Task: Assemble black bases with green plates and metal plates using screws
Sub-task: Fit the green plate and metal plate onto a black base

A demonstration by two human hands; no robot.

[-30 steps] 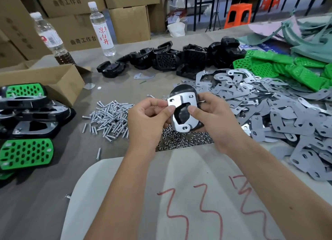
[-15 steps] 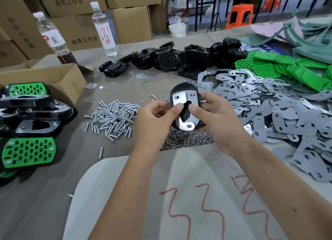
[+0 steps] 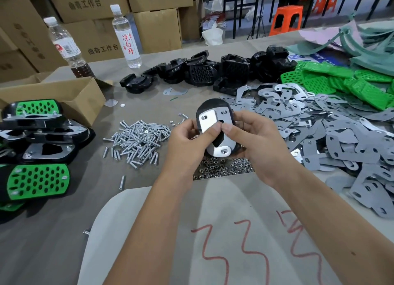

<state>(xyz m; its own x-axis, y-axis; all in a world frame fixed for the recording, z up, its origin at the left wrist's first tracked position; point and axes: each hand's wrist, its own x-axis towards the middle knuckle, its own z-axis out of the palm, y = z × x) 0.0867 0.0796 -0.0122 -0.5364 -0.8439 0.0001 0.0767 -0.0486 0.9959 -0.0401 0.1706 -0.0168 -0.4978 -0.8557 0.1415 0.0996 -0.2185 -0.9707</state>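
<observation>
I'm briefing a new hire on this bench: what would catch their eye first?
Centre of view, the left hand and right hand pinch a black base with a shiny metal plate laid on it. At the left lie finished pieces with bright green plates; a heap of grey metal plates sprawls right.

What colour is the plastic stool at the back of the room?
The stool is bright orange, seen in the head view, beyond the table's far edge.

Both hands, left hand [image 3: 187, 141] and right hand [image 3: 255, 144], raised, thumbs meeting, fingers curled.
</observation>
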